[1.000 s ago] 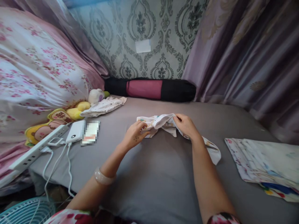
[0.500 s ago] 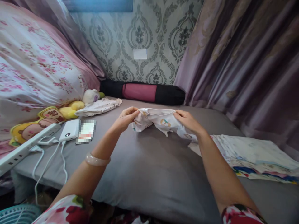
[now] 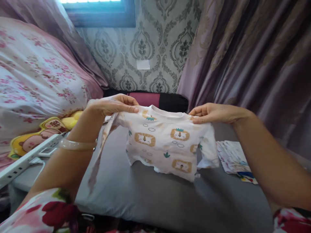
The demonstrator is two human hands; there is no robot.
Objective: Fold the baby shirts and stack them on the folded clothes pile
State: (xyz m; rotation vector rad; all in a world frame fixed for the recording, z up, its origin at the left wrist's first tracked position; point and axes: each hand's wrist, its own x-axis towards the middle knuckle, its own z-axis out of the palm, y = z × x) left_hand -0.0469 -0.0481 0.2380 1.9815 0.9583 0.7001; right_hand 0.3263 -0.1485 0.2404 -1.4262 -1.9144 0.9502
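Between my hands hangs a small white shirt (image 3: 161, 142) printed with lion faces and green leaves, its front towards me and its neckline at the top. My left hand (image 3: 116, 105) pinches one shoulder, thumb in front. The opposite shoulder is gripped by my right hand (image 3: 213, 113) in the same way. One sleeve dangles below my left hand, and the other hangs under my right. The shirt is held up above the grey bed sheet (image 3: 145, 200), and its lower hem looks curled.
A stack of folded clothes (image 3: 234, 158) lies to the right, partly behind my right forearm. On the left are a white power strip (image 3: 31, 158), a yellow cartoon cushion (image 3: 36, 139) and a floral bundle (image 3: 43, 71). A black and pink roll (image 3: 173, 102) rests along the wall.
The shirt has been lifted higher and closer, and now hangs spread out with its front showing. My hands have moved up and farther apart. The view has tilted slightly upward.
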